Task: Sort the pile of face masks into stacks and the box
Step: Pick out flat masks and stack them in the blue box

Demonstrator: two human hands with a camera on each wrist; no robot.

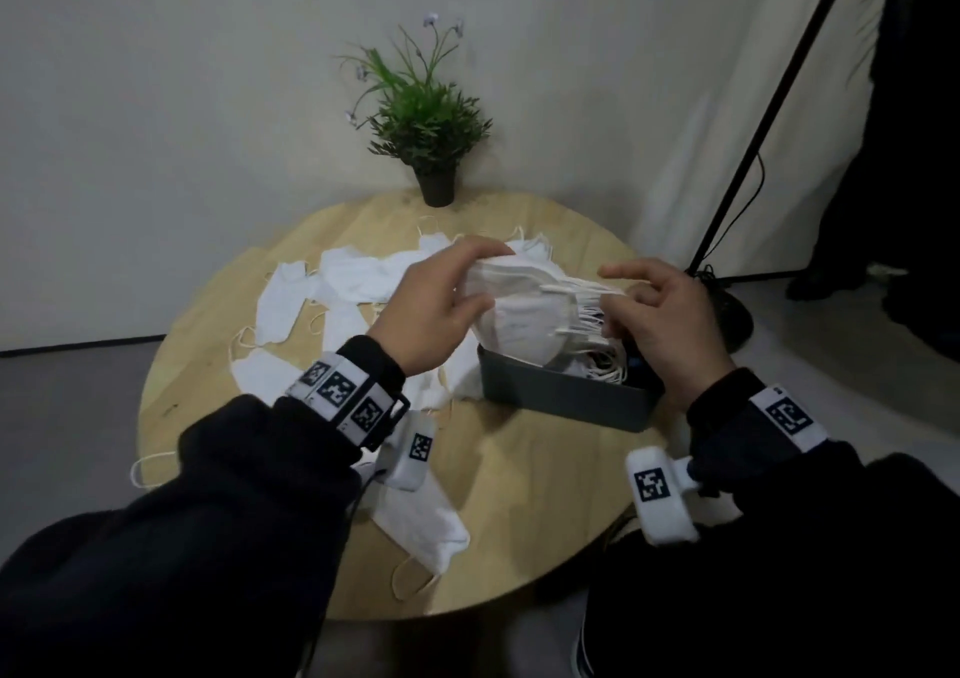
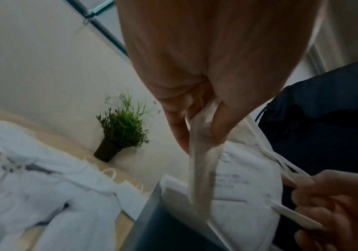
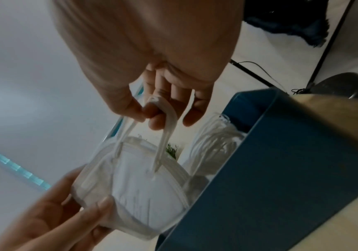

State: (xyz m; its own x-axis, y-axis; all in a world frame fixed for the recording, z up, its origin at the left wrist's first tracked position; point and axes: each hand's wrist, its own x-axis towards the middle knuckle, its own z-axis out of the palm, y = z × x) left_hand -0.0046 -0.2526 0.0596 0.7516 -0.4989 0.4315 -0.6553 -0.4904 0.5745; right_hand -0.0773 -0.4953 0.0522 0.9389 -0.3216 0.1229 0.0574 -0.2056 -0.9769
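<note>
Two hands held a folded-mask stack (image 1: 524,308) above the dark box (image 1: 566,396), long axis left-right, ear loops (image 1: 587,295) pointing right: left hand (image 1: 441,308) gripped its edge, right hand (image 1: 660,318) pinched the loops; more masks lay inside the box.

A potted plant (image 1: 426,121) stands at the round table's (image 1: 519,495) far edge.
</note>
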